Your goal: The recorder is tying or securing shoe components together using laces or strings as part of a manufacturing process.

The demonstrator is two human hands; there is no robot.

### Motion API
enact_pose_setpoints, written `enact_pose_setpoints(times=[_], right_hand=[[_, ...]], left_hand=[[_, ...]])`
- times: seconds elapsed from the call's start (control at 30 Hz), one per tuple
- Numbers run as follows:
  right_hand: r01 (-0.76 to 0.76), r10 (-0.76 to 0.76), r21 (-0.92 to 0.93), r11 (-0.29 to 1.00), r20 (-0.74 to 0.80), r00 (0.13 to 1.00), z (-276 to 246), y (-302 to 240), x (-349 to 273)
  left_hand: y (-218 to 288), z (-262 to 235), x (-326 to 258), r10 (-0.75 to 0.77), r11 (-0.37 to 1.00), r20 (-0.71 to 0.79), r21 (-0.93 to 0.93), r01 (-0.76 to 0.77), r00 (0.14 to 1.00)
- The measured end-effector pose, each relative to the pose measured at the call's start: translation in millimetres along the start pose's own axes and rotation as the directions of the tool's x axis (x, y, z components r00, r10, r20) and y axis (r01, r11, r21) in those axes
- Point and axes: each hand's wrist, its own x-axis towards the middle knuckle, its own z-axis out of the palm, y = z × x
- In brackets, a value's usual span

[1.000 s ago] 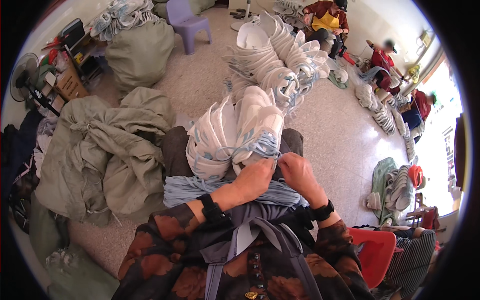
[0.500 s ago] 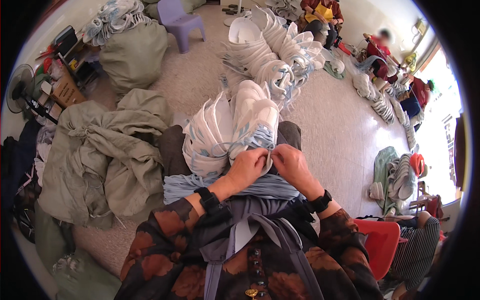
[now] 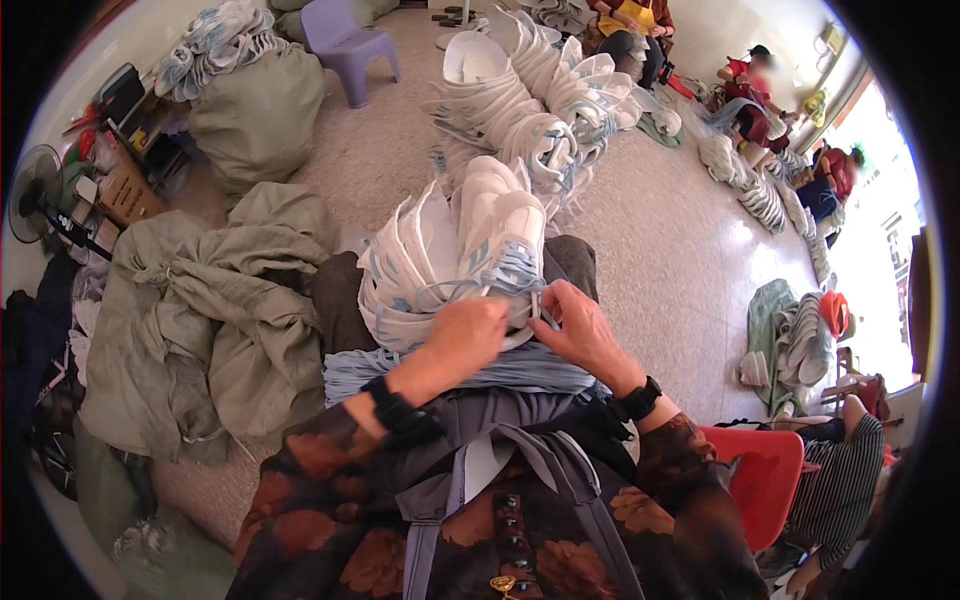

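Observation:
A white shoe upper (image 3: 519, 226) with light blue laces (image 3: 513, 268) rests on my lap, its toe pointing away from me. My right hand (image 3: 580, 326) is at the right edge of its collar, thumb and fingers pinched on a blue lace. Over the left side of the collar is my left hand (image 3: 462, 335), smeared by motion, its fingertips hard to make out. A stack of similar white uppers (image 3: 405, 262) leans against the left of this one. Across my lap, under my wrists, lies a thick bundle of light blue laces (image 3: 455, 372).
More stacked uppers (image 3: 490, 95) stand on the floor ahead. Large green-grey sacks (image 3: 200, 320) fill the left side, near a fan (image 3: 38, 190). A purple chair (image 3: 350, 50) is at the back, a red chair (image 3: 755, 475) at my right. Other people sit working at the far right.
My left hand has moved left, away from my right hand, and blurred. My right hand stays by the collar. The whole view has shifted slightly.

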Motion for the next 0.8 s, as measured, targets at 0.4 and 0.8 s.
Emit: enact_pose_setpoints(times=[0.4, 0.8], right_hand=[[0.074, -0.065, 0.030, 0.997, -0.234, 0.970, 4, 5, 10], [-0.211, 0.079, 0.388, 0.897, 0.327, 0.942, -30, -16, -5]], left_hand=[[-11, -68, -50, -0.163, 0.960, 0.166, -0.203, 0.195, 0.973], [-12, -56, -35, -0.236, 0.747, 0.245, -0.574, 0.337, 0.940]])
